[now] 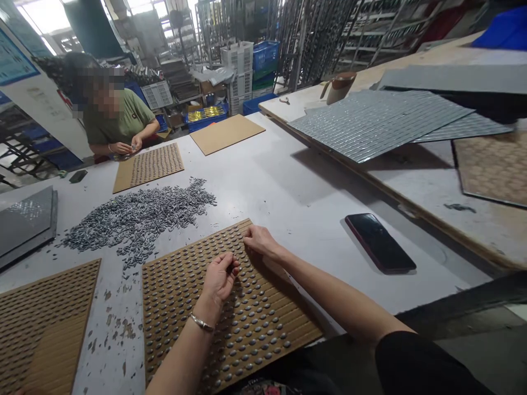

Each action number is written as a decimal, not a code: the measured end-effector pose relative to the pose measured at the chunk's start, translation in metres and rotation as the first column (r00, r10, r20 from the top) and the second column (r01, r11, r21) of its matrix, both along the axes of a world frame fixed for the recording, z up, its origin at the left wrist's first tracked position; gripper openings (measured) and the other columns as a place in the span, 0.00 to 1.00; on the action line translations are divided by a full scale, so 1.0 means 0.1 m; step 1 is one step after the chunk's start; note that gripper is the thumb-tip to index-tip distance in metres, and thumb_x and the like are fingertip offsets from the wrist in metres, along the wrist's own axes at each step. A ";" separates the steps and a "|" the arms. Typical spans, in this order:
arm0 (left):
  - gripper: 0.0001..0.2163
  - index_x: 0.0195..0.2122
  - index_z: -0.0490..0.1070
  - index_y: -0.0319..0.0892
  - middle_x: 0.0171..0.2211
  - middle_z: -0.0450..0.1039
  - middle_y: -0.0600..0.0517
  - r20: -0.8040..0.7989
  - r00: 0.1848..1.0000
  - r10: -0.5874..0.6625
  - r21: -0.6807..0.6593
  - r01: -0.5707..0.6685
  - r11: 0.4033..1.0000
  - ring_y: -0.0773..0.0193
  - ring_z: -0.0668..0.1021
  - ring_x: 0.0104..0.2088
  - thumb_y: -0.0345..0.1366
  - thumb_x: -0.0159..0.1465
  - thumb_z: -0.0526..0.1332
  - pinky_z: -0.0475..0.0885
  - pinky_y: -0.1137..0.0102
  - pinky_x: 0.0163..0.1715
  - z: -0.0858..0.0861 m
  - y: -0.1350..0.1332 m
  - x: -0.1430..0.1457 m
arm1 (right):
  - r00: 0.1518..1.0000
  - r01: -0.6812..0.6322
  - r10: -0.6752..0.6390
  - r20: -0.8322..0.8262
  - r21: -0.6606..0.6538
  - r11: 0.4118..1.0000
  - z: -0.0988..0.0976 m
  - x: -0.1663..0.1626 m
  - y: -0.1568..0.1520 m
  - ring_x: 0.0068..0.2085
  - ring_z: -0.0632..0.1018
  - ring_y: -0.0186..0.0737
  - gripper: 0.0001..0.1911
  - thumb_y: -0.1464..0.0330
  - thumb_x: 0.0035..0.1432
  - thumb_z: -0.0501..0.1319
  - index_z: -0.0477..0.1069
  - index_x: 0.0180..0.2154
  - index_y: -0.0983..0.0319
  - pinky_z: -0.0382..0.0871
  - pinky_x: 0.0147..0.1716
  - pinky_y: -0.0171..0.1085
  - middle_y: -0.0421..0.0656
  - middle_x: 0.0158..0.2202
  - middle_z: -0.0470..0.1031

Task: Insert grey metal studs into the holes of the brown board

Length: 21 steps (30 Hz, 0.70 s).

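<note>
A brown board (pixel 173 307) lies in front of me, covered with rows of small grey oval pieces. My left hand (pixel 222 274), with a bracelet at the wrist, hovers over the board's middle, fingers curled closed; what they hold is hidden. At the board's far right corner, my right hand (pixel 260 240) is closed with fingertips pinched at the end of a row. Whatever is between those fingertips cannot be made out. Beyond the board spreads a heap of loose grey oval pieces (pixel 140 216).
A second studded board (pixel 49 318) lies at left, beside dark stacked panels (pixel 27 225). A phone (pixel 379 241) rests at right. Ridged grey sheets (pixel 379 120) overhang a raised table. Across the table, a person in green (pixel 127 118) handles pieces over another board (pixel 150 164).
</note>
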<state>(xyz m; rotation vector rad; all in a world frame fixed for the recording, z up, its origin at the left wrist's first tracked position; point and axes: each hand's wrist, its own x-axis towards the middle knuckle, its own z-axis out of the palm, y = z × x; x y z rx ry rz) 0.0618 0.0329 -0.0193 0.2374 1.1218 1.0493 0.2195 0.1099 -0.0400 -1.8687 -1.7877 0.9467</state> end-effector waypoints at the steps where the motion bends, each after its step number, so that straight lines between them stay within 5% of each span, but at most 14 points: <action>1: 0.05 0.28 0.71 0.37 0.25 0.71 0.52 0.001 1.000 -0.009 -0.002 0.009 1.000 0.73 0.73 0.24 0.28 0.55 0.67 0.70 0.79 0.23 -0.01 0.01 0.03 | 1.000 0.020 -0.020 -0.007 0.038 0.999 0.01 0.01 -0.02 0.26 0.73 0.36 0.06 0.75 0.50 0.58 0.73 0.29 0.64 0.61 0.27 0.31 0.40 0.21 0.73; 3: 0.04 0.28 0.71 0.37 0.25 0.71 0.52 0.007 1.000 -0.021 -0.008 0.021 1.000 0.73 0.73 0.24 0.28 0.56 0.66 0.69 0.79 0.23 -0.02 0.03 0.08 | 0.997 0.017 -0.007 -0.077 0.131 0.991 0.04 0.05 -0.11 0.28 0.73 0.36 0.05 0.73 0.53 0.59 0.73 0.34 0.64 0.62 0.28 0.31 0.40 0.25 0.75; 8: 0.04 0.29 0.72 0.36 0.23 0.70 0.53 0.073 0.996 -0.060 0.007 0.060 0.998 0.73 0.70 0.21 0.30 0.56 0.66 0.64 0.79 0.18 -0.06 0.04 0.21 | 0.893 -0.191 0.262 -0.367 0.219 0.957 0.12 0.12 -0.44 0.30 0.74 0.34 0.09 0.66 0.58 0.58 0.74 0.31 0.63 0.64 0.30 0.30 0.39 0.27 0.76; 15: 0.04 0.28 0.71 0.36 0.23 0.70 0.53 0.089 0.996 0.013 0.031 -0.016 0.999 0.73 0.70 0.22 0.28 0.55 0.67 0.64 0.79 0.20 -0.09 0.04 0.33 | 0.923 -0.061 0.131 -0.362 0.198 0.978 0.13 0.08 -0.58 0.28 0.72 0.34 0.10 0.65 0.57 0.58 0.70 0.27 0.63 0.63 0.29 0.31 0.39 0.26 0.74; 18: 0.05 0.28 0.71 0.36 0.24 0.71 0.53 0.075 0.997 0.016 0.031 -0.019 0.999 0.73 0.70 0.22 0.29 0.54 0.67 0.63 0.79 0.19 -0.10 0.05 0.27 | 0.904 -0.088 0.125 -0.408 0.109 0.990 0.08 0.09 -0.47 0.27 0.70 0.33 0.11 0.63 0.57 0.57 0.68 0.26 0.63 0.62 0.27 0.30 0.38 0.25 0.71; 21: 0.05 0.29 0.71 0.35 0.24 0.71 0.52 0.062 0.997 0.042 0.015 -0.043 0.999 0.73 0.71 0.22 0.31 0.56 0.66 0.65 0.80 0.19 -0.09 0.06 0.13 | 0.961 -0.052 0.071 -0.269 0.077 0.996 0.03 0.14 -0.28 0.26 0.68 0.33 0.10 0.65 0.55 0.57 0.66 0.24 0.63 0.59 0.26 0.30 0.37 0.23 0.69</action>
